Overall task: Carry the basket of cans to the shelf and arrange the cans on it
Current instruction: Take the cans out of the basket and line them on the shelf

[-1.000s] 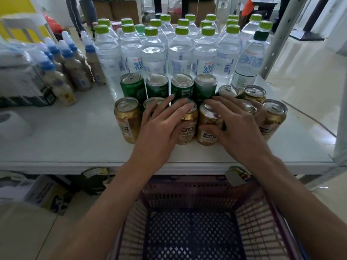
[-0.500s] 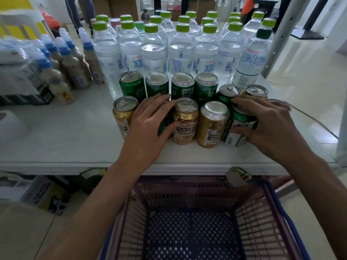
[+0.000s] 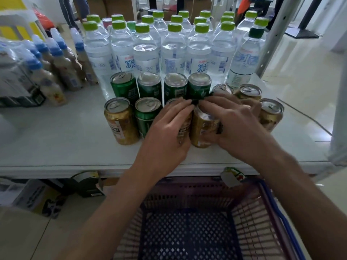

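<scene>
Green and gold cans stand in two rows on the white shelf [image 3: 56, 147]. The back row has green cans [image 3: 123, 85], and the front row starts with a gold can [image 3: 121, 121] and a green can [image 3: 147, 115]. My left hand [image 3: 169, 136] wraps the third front can, a gold can [image 3: 183, 131]. My right hand [image 3: 236, 126] lies over a mostly hidden green can beside another gold can [image 3: 201, 130]. The fingertips of both hands meet above these cans. A gold can [image 3: 271, 113] ends the row. The empty basket [image 3: 187, 182] sits below the shelf edge.
Water bottles with green caps [image 3: 146, 53] crowd the shelf behind the cans. Brown drink bottles with blue caps [image 3: 62, 66] stand at the left. A grey shelf post [image 3: 274, 36] rises at the right. Boxes [image 3: 37, 197] lie under the shelf.
My left hand has shifted right from the green front can onto the third gold can. My right hand has slid left with its can until the fingertips meet.
</scene>
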Tool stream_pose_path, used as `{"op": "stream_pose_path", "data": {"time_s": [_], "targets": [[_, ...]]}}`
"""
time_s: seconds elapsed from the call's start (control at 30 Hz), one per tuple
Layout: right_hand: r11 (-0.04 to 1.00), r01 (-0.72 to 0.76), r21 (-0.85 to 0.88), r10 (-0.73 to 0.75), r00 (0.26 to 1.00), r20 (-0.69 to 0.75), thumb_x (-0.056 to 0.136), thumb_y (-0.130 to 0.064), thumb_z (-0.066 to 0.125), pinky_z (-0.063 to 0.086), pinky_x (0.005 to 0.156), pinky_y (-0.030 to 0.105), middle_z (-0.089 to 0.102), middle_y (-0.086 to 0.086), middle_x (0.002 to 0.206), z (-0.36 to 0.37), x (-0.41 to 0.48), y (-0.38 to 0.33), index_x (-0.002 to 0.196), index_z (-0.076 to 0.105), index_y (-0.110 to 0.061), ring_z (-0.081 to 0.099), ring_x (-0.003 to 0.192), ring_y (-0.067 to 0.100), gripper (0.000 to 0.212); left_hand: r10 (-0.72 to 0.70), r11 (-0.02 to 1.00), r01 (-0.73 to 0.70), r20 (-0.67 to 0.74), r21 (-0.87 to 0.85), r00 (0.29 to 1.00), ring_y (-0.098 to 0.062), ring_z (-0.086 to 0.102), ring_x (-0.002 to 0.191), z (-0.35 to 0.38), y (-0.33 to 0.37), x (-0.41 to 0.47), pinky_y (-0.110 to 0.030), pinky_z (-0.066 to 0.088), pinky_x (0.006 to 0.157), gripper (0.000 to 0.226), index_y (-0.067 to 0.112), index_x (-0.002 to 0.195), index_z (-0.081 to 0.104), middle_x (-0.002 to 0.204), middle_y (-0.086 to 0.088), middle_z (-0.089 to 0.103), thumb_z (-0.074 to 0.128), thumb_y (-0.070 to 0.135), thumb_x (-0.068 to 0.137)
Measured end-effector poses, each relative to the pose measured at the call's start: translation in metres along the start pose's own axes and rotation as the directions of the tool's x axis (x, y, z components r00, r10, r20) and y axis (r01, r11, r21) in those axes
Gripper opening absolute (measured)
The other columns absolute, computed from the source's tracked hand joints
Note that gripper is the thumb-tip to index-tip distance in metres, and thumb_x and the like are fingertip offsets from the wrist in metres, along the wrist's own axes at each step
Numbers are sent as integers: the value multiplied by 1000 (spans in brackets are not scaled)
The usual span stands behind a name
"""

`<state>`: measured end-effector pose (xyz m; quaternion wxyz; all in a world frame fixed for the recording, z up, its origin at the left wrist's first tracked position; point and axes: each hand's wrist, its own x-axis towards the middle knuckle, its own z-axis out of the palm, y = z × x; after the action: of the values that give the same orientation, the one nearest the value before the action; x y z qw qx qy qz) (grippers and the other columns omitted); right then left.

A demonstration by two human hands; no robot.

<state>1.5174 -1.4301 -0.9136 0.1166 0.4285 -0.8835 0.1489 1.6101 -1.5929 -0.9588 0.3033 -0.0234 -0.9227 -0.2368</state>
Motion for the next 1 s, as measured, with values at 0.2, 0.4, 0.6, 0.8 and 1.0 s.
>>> {"op": "stream_pose_path", "data": {"time_s": [0.2, 0.4, 0.6, 0.8, 1.0], "targets": [[998, -44, -46, 44, 999, -14, 70, -30, 90, 20, 92, 27, 47, 4, 131, -1, -12, -2, 142, 55, -18, 35, 123, 22, 81, 6, 999, -6, 6, -41, 1000, -21, 19, 155, 3, 2, -7, -45, 29, 122, 64, 8, 150, 45, 159, -5, 40, 62, 14, 88], [1000, -10, -13, 10, 1000, 24, 64, -57, 84, 41, 106, 38, 65, -4, 132, -16, -18, 1, 134, 63, -17, 51, 126, 20, 84, 65, 994, -70, -57, -80, 996, -23, 35, 148, 6, 24, -27, -45, 37, 116, 68, 1, 143, 48, 149, -10, 46, 73, 30, 87], [828, -186, 529, 168, 982, 82, 52, -60, 81, 57, 80, 14, 77, -21, 92, -59, -32, 11, 113, 75, -33, 73, 87, -3, 67, -148, 975, 133, -70, -177, 987, -9, 62, 102, -5, 38, -38, -20, 53, 81, 68, 14, 123, 51, 116, 2, 58, 79, 51, 75], [687, -315, 655, 224, 949, 222, 62, -55, 78, 63, 80, 42, 80, -10, 87, -43, -35, 12, 89, 79, -35, 77, 82, 15, 33, -464, 616, 521, 262, -591, 846, -16, 78, 80, -24, 38, -40, -42, 64, 65, 47, 31, 106, 59, 99, 5, 77, 81, 53, 70], [846, -350, 401, 175, 894, 412, 54, -71, 78, 59, 86, 26, 74, -20, 105, -27, -33, 10, 136, 59, -40, 71, 90, -3, 90, -482, 797, 439, 0, -416, 876, 0, 72, 87, -22, 40, -30, -22, 60, 80, 53, 28, 119, 68, 97, 15, 75, 79, 53, 74]]}}
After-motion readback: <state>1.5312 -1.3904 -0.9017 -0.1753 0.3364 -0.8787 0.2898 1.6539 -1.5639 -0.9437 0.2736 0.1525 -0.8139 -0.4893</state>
